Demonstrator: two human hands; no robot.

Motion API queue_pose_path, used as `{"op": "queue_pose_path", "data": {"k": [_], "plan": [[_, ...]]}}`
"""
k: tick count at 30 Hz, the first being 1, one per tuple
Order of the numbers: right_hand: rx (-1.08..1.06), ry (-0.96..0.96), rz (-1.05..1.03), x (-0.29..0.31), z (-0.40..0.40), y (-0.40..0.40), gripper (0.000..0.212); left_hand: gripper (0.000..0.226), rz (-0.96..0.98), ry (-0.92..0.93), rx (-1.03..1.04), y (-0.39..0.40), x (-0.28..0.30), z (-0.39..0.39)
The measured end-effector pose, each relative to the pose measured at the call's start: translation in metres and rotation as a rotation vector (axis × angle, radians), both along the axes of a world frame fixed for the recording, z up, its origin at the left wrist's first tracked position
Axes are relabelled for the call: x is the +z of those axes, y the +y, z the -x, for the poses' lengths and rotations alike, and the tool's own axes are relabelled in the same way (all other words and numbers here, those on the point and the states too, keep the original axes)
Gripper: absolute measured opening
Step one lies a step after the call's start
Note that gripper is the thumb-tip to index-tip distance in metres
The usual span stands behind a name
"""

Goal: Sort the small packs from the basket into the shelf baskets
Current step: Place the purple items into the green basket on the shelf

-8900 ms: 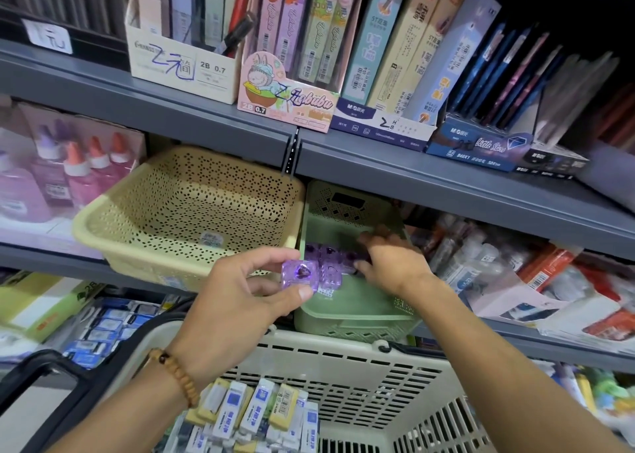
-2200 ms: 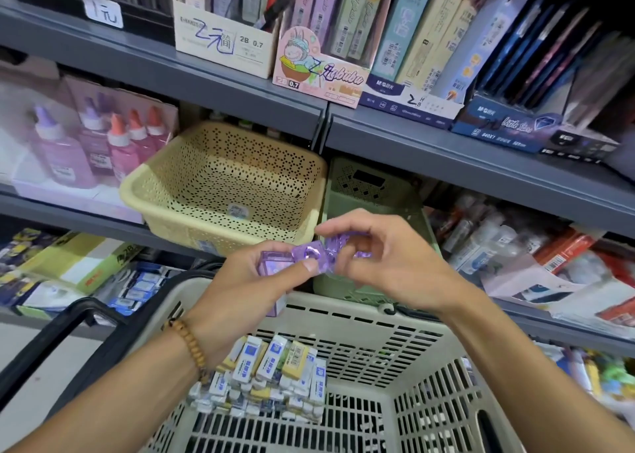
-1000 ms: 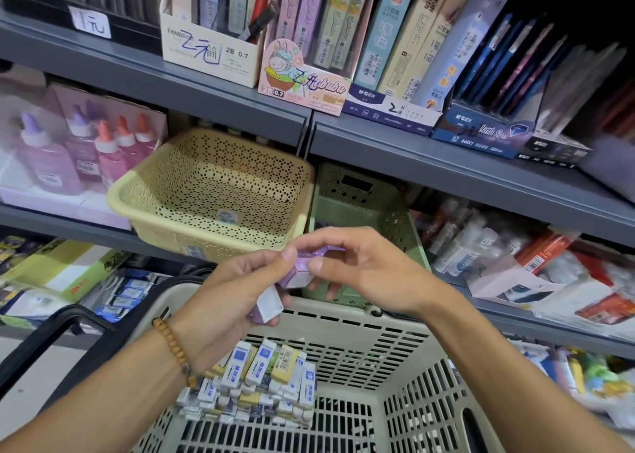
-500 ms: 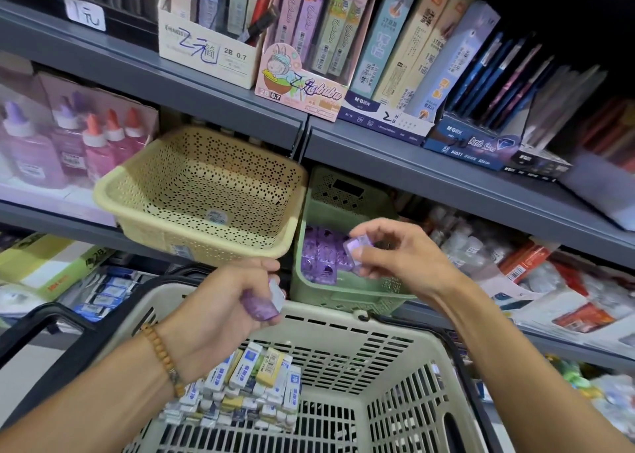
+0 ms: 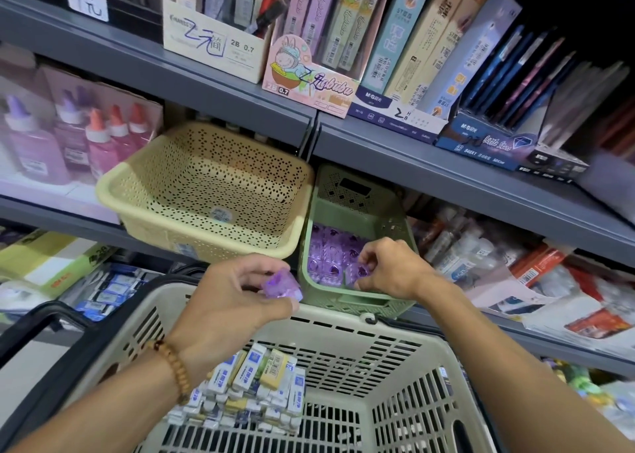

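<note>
Since half a second ago your right hand (image 5: pixel 388 267) has dropped into the green basket (image 5: pixel 357 208) and now pinches one purple pack (image 5: pixel 359 274) down beside the row of purple packs (image 5: pixel 330 250) already laid there, probably to keep them tidy. Your left hand (image 5: pixel 240 298) grips the spare purple packs (image 5: pixel 280 286) just over the rim of the carry basket (image 5: pixel 395 353), likely as a ready supply. They look like glossy, translucent little blocks. White-wrapped packs (image 5: pixel 251 394) wait in the slotted carry basket; the perforated yellow basket (image 5: pixel 206 191) holds none.
</note>
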State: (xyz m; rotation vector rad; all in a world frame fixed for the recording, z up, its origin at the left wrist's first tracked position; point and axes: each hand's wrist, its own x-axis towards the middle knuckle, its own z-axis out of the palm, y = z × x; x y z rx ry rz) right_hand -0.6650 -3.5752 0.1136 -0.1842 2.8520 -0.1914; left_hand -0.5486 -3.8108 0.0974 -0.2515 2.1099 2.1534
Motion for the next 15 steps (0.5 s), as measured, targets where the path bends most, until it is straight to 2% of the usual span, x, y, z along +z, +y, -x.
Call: {"op": "queue_pose_path", "data": {"k": [7,9,11,13,15], "plan": [[-0.050,0.006,0.028,-0.006,-0.001,-0.006,0.035,0.036,0.000,0.041,-0.083,0.004,0.000,0.000],[-0.012,0.085,0.023,0.004,-0.008,-0.008,0.025,0.039,-0.007,0.033,-0.079,0.005,0.000,0.002],[0.053,0.129,0.254,0.017,-0.022,-0.013,0.010,0.037,-0.040,0.024,-0.100,0.005,0.001,0.004],[0.153,0.057,0.554,0.032,-0.042,-0.022,0.029,0.033,-0.084,0.018,-0.139,0.006,0.003,0.006],[0.239,-0.063,0.714,0.045,-0.061,-0.031,0.043,0.029,-0.135,0.005,-0.176,0.008,0.004,0.007]]}}
